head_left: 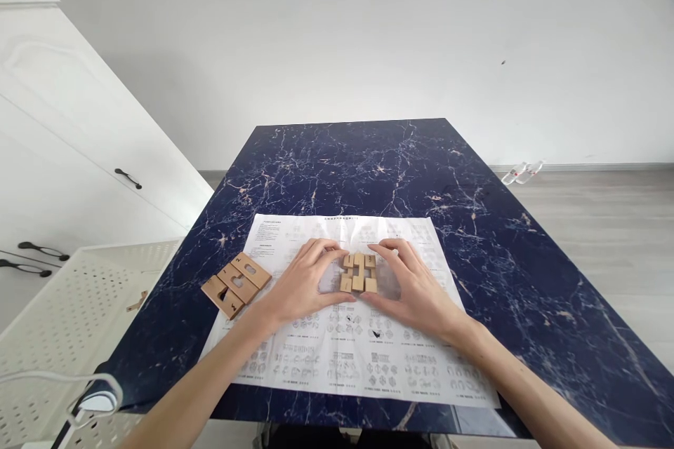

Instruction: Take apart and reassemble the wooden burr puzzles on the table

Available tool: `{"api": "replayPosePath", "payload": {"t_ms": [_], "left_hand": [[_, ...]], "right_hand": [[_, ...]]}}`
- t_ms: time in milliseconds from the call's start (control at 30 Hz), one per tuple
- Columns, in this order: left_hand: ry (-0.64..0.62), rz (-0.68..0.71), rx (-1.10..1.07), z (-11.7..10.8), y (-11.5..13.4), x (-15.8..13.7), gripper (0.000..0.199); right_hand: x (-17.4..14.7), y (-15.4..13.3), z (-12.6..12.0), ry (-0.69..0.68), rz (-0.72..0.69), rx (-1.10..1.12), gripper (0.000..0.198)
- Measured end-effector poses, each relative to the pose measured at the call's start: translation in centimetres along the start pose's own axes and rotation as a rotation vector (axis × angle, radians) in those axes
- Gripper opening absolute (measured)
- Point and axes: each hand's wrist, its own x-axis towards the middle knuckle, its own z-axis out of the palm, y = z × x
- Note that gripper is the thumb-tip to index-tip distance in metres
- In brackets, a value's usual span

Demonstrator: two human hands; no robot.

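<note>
Wooden block cluster (359,273) at the lower centre of the frame, lying flat between left hand (301,282) and right hand (415,287). Bracketed from both sides, with index fingers curving towards the upper edge and thumbs along the lower one, presumably to keep the separate blocks square with one another. Shows an upright middle piece flanked by shorter blocks, with gaps of white between them. On each side, a grip parted wide enough to span the cluster, tips at or just beside the wood; cannot tell whether pressing on it or merely framing it. Seems to need no support from beneath, resting level as it does, and so leaves the upper faces open to view. Underneath, a printed sheet (316,347), creased but spread out with rows of small diagrams face up, probably for easy reading at a glance. Towards the left, three numbered wooden plates (244,290) with cut-outs, side by side and slanted, partly over the sheet's left border and partly on the dark blue, marble-patterned bench (358,165); likely kept there so as to leave the middle of the sheet to both hands. Well apart from all this, clear bottles (522,172) on the floor at the right of the frame, and a white cabinet (89,133) at the left.
</note>
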Motion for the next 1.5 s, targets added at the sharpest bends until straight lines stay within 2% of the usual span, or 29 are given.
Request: {"api": "replayPosePath", "payload": {"t_ms": [133,200,333,400,467,567,800,900,1033,1233,1367,1500], "left_hand": [[0.012,0.001,-0.090,-0.5,0.0,0.0,0.066],[0.042,-0.034,-0.194,-1.0,0.3,0.0,0.064],[0.028,-0.217,-0.597,-1.8,1.0,-0.1,0.070],[-0.014,-0.281,-0.769,-2.0,1.2,0.0,0.073],[-0.021,-0.318,-0.849,-2.0,1.3,0.1,0.071],[0.014,-0.349,-0.855,-1.7,1.4,0.2,0.064],[-0.011,-0.314,-0.724,-0.9,2.0,0.1,0.046],[-0.037,-0.265,-0.694,-0.6,2.2,0.1,0.041],[-0.038,-0.236,-0.618,-0.1,2.3,0.0,0.044],[-0.057,-0.209,-0.688,0.5,3.0,-0.3,0.041],[-0.039,-0.171,-0.710,0.8,3.7,-0.4,0.037],[-0.029,-0.148,-0.670,1.0,3.9,-0.5,0.036]], "right_hand": [[0.0,0.1,0.0,-0.011,-0.001,0.028,0.053],[0.2,0.1,-0.1,0.000,0.050,0.082,0.054],[0.5,0.0,-0.8,-0.021,0.233,0.385,0.058],[0.7,0.0,-1.1,-0.032,0.257,0.587,0.057],[0.8,0.1,-1.4,-0.035,0.253,0.719,0.059],[0.9,0.2,-1.6,-0.022,0.248,0.769,0.062],[0.7,-0.2,-1.3,0.034,0.192,0.651,0.065],[0.4,-0.6,-1.0,0.106,0.104,0.503,0.060],[-0.2,-0.9,-0.5,0.168,-0.030,0.219,0.056],[-0.1,-1.5,0.0,0.167,-0.202,0.060,0.063],[0.0,-1.9,0.0,0.199,-0.227,0.011,0.067],[0.1,-2.2,-0.2,0.219,-0.201,-0.007,0.059]]}}
